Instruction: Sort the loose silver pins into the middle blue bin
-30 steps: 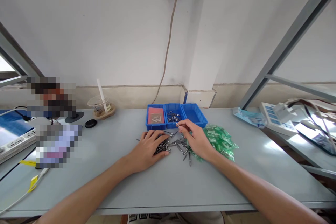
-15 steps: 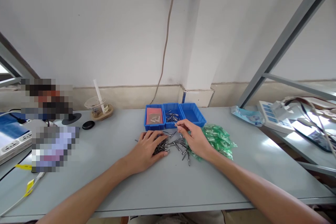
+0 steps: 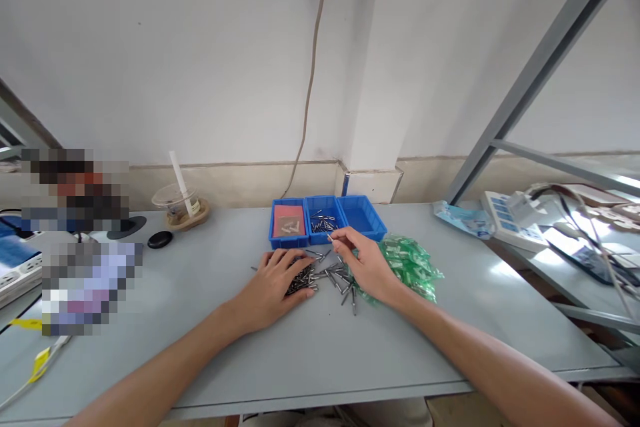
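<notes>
My left hand [image 3: 274, 287] lies with its fingers spread over a pile of small dark metal pins [image 3: 301, 282], partly covering them. My right hand [image 3: 361, 260] pinches one small metal pin [image 3: 330, 237] between thumb and fingertips, just in front of the blue bins. More loose pins [image 3: 341, 278] lie scattered on the table between the hands. The middle blue bin [image 3: 324, 239] holds several pins. In the left blue bin [image 3: 289, 242] are a pink piece and a small clear bag. The right blue bin [image 3: 364, 216] shows only its bare floor.
Green plastic bags [image 3: 410, 265] lie beside my right wrist on the grey table [image 3: 310, 360]. A clear cup with a white straw [image 3: 176, 197] and a black round lid [image 3: 160, 239] stand at the left. A light blue packet [image 3: 463, 219] and a power strip [image 3: 513, 230] are at the right.
The view has shifted slightly, so the scene sits a little further left. Both hands keep nearly the same pose beside the pins and bins.
</notes>
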A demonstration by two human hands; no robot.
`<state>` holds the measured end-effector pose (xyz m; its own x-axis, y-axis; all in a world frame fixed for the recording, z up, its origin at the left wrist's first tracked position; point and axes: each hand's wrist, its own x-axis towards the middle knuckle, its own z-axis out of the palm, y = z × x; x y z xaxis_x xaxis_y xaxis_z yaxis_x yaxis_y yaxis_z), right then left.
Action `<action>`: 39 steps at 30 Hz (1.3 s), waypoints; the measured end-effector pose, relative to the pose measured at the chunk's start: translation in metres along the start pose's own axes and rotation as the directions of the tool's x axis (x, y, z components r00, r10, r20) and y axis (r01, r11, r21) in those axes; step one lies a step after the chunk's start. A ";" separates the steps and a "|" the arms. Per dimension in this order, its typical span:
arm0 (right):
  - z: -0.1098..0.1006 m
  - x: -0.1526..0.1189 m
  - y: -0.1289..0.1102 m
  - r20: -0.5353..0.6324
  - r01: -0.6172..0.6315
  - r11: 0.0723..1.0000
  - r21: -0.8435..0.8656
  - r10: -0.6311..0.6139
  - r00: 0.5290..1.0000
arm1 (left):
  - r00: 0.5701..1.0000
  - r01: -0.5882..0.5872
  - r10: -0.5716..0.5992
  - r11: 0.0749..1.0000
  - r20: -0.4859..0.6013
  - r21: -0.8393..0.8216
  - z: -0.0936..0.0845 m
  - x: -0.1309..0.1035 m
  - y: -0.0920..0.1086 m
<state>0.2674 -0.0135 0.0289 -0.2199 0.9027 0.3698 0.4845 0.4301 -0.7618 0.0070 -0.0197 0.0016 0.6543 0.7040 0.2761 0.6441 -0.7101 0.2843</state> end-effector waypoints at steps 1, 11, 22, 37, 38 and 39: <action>0.000 0.000 0.000 0.003 -0.002 1.000 -0.001 0.002 1.000 | 1.000 -0.001 0.001 1.000 0.000 -0.001 0.000 0.000 0.000; 0.002 0.000 0.006 0.005 0.010 1.000 0.005 -0.010 1.000 | 1.000 -0.002 0.002 1.000 0.005 0.003 0.001 0.000 0.000; 0.001 -0.001 0.003 0.018 0.015 1.000 -0.008 -0.015 1.000 | 1.000 -0.002 0.002 1.000 0.014 0.000 0.000 0.000 0.001; 0.003 -0.001 0.002 0.011 0.033 0.999 -0.013 -0.033 0.999 | 1.000 -0.002 0.002 1.000 0.013 0.001 0.000 0.000 -0.001; 0.003 -0.001 0.002 0.012 0.035 0.999 -0.014 -0.035 0.999 | 1.000 -0.003 0.003 1.000 0.013 -0.001 0.000 0.000 0.000; 0.003 -0.001 0.002 0.014 0.038 0.999 -0.016 -0.038 0.999 | 1.000 -0.003 0.003 1.000 0.012 -0.003 0.000 0.000 0.000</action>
<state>0.2662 -0.0134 0.0261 -0.2500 0.8860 0.3906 0.4896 0.4637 -0.7385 0.0068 -0.0198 0.0014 0.6612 0.7015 0.2657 0.6408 -0.7124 0.2863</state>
